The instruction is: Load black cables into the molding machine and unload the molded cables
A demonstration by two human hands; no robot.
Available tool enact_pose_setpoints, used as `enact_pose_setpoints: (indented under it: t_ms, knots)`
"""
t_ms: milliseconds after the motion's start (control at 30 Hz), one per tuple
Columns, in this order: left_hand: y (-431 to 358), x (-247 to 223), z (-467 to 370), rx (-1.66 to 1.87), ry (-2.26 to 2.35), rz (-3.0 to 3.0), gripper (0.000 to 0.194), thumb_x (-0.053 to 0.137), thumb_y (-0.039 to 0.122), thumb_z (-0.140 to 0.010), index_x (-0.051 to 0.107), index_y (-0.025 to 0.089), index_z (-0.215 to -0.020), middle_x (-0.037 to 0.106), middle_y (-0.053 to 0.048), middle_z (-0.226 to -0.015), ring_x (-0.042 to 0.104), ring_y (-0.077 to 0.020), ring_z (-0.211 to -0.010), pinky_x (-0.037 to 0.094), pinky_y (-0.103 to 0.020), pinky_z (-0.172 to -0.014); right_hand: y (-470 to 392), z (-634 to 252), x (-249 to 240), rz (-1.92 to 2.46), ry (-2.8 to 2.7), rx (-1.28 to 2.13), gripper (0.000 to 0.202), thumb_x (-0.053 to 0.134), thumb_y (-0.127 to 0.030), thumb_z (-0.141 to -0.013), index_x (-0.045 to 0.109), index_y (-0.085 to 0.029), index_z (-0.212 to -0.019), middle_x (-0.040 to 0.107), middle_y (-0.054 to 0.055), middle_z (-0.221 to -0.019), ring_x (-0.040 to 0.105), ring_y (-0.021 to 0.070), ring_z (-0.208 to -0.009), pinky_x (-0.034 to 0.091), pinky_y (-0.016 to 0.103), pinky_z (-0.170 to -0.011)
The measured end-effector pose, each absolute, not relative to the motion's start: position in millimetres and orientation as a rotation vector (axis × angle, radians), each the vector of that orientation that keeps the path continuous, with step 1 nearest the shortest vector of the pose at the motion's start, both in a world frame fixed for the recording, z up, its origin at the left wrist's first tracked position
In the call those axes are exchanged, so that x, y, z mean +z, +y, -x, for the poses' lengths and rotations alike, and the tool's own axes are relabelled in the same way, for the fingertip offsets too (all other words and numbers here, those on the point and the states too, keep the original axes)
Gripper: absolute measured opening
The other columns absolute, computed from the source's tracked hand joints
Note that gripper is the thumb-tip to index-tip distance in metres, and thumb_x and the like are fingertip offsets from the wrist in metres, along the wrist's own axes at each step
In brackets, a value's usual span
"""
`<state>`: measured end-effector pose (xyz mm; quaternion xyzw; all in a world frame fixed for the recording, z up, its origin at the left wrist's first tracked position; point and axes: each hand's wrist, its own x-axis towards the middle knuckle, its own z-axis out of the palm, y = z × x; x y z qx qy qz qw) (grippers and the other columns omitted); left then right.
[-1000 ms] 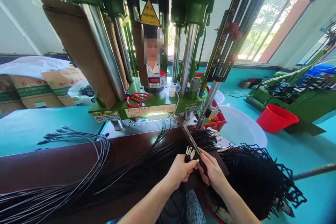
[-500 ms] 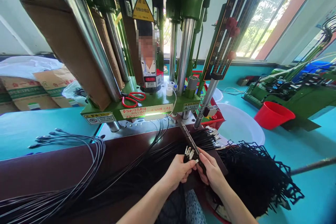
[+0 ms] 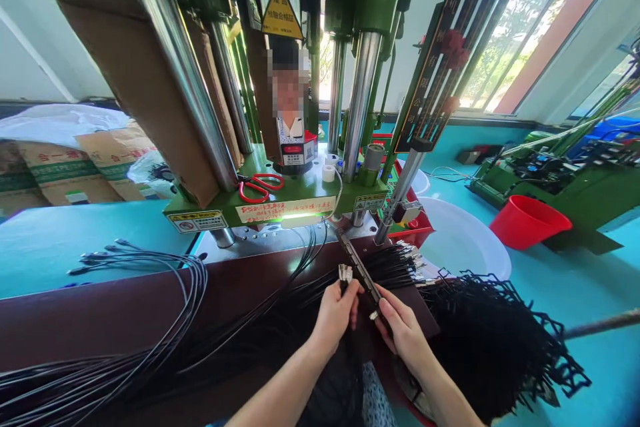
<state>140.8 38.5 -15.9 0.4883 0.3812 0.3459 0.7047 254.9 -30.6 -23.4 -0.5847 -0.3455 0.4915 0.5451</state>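
Connectors (image 3: 345, 273) poke up bunched from the left hand (image 3: 336, 310), which is clamped round them; the right hand (image 3: 401, 321) grips a long dark bar (image 3: 359, 266) over the brown worktop (image 3: 120, 303).

Cable bundle (image 3: 345, 273): blk cables w/ silvery plugs, plug ends up, gathered in L hand (image 3: 336, 313), just L of bar (image 3: 361, 268). Bar long, narrow, dk metal, segmented look; set diag., near end in R hand (image 3: 406, 330). Single silvery plug (image 3: 374, 315) at bar's L edge; seating unclear.
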Motion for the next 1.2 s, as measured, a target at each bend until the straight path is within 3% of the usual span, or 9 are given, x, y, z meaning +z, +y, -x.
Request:
enact_pose_setpoints:
  t_ms: [100, 267, 433, 733, 867, 1000, 1200]
  knots:
    - [38.0, -12.1, -138.5, 0.716, 0.838, -0.961, 0.033, 0.046, 0.053, -0.074, 0.039, 0.022, -0.081, 0.026, 0.013, -0.046, 0.020, -0.0024, -0.032, 0.017, -0.015, -0.031, -33.7, -257.1, -18.2, 1.399, -0.767, 1.189, 0.066, 0.050, -0.056, -0.077, 0.036, -0.020, -0.131, 0.036, -0.009, -0.044, 0.024, 0.0034, -0.032, 0.017, 0.013, -0.029]
    - [33.1, -9.2, -141.0, 0.471, 0.831, -0.985, 0.031, 0.053, 0.048, -0.070, 0.036, 0.024, -0.080, 0.025, 0.015, -0.041, 0.016, -0.0019, -0.030, 0.009, -0.015, -0.030, -35.0, -257.0, -11.4, 1.374, -0.701, 1.197, 0.064, 0.049, -0.051, -0.079, 0.031, -0.024, -0.133, 0.037, -0.009, -0.045, 0.024, 0.0024, -0.033, 0.016, 0.011, -0.030]
    - [36.6, -7.4, -140.2, 0.418, 0.813, -0.972, 0.037, 0.062, 0.045, -0.061, 0.034, 0.023, -0.068, 0.025, 0.015, -0.036, 0.015, -0.0012, -0.029, 0.008, -0.016, -0.030, -34.7, -261.6, -14.5, 1.372, -0.738, 1.242, 0.063, 0.050, -0.051, -0.079, 0.033, -0.023, -0.133, 0.036, -0.009, -0.044, 0.022, 0.0025, -0.032, 0.016, 0.012, -0.030]
    - [37.0, -11.7, -136.5, 0.450, 0.823, -0.982, 0.035, 0.063, 0.043, -0.060, 0.036, 0.021, -0.064, 0.026, 0.014, -0.034, 0.017, -0.0017, -0.027, 0.010, -0.017, -0.028, -31.9, -259.2, -26.3, 1.352, -0.940, 1.162, 0.068, 0.053, -0.054, -0.077, 0.036, -0.019, -0.133, 0.029, -0.009, -0.048, 0.025, 0.0050, -0.041, 0.017, 0.015, -0.035]
    - [38.6, -14.8, -138.0, 0.679, 0.871, -1.079, 0.035, 0.053, 0.051, -0.069, 0.042, 0.018, -0.068, 0.033, 0.011, -0.040, 0.025, -0.0019, -0.029, 0.016, -0.016, -0.029, -33.4, -257.2, -20.8, 1.383, -0.840, 1.180, 0.066, 0.053, -0.053, -0.077, 0.037, -0.020, -0.131, 0.031, -0.009, -0.047, 0.024, 0.0043, -0.038, 0.016, 0.014, -0.032]
    - [43.0, -14.3, -137.4, 0.781, 0.913, -1.009, 0.034, 0.041, 0.055, -0.075, 0.040, 0.022, -0.080, 0.030, 0.013, -0.042, 0.018, -0.0025, -0.029, 0.013, -0.015, -0.027, -36.7, -260.4, -16.0, 1.362, -0.730, 1.203, 0.060, 0.049, -0.049, -0.081, 0.032, -0.025, -0.133, 0.034, -0.009, -0.045, 0.021, 0.0028, -0.033, 0.016, 0.013, -0.030]
    - [41.6, -8.6, -138.2, 0.584, 0.897, -0.994, 0.034, 0.055, 0.050, -0.069, 0.036, 0.022, -0.069, 0.025, 0.015, -0.036, 0.015, -0.0013, -0.028, 0.011, -0.014, -0.027, -35.2, -263.4, -19.0, 1.366, -0.772, 1.248, 0.063, 0.051, -0.051, -0.078, 0.035, -0.024, -0.132, 0.034, -0.009, -0.044, 0.022, 0.0024, -0.033, 0.018, 0.012, -0.029]
